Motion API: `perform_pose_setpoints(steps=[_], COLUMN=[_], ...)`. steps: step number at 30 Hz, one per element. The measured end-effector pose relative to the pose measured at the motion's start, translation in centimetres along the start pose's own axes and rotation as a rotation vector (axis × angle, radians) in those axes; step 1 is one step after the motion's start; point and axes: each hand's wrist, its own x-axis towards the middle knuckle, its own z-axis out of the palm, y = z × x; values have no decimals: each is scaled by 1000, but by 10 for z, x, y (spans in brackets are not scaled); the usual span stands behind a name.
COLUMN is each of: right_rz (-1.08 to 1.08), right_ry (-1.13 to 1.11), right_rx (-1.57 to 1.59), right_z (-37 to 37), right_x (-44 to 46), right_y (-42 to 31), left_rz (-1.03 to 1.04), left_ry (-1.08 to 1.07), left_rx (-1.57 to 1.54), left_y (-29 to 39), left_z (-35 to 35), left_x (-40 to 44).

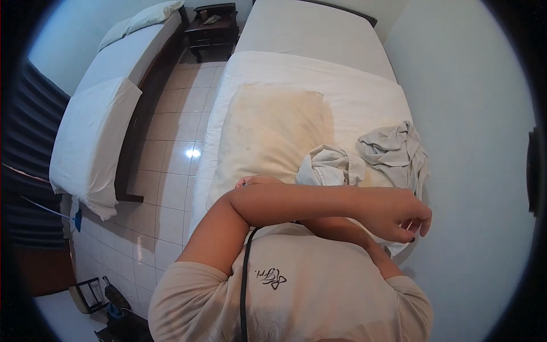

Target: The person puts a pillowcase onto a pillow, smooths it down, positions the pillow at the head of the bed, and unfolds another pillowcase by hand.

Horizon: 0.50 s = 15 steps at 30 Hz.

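My forearms cross in front of my chest. On the right side of the view, my left hand (405, 218) hangs loosely bent, a gap showing between thumb and fingers; I make out nothing held in it. My right hand (261, 180) shows only in part beyond my left forearm, by the near edge of a yellowed pillow (273, 125). A ring-like glint is on it, and its fingers are mostly hidden. A crumpled pale cloth (327, 164) lies beside the pillow. Farther right is a rumpled grey-white cloth (393, 147).
The large bed (310, 25) has a folded-down white cover (364, 91) and a wall (473, 159) along its right. Left of the tiled floor (171, 148) is a narrower bed (122, 57). A dark nightstand (212, 31) stands between them at the back. A black strap (245, 285) crosses my shirt.
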Motion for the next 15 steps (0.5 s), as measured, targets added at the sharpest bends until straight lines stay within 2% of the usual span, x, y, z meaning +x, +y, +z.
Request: perform_pose_setpoints(steps=[8, 15], right_rz=[-41, -159], right_ry=[27, 204], right_rx=[8, 29], right_z=[8, 11], right_x=[14, 46], right_y=[-4, -21], left_rz=[-86, -51], left_ry=[4, 16], left_rx=[6, 40], left_y=[0, -14], left_z=[-6, -12], left_x=[-3, -1])
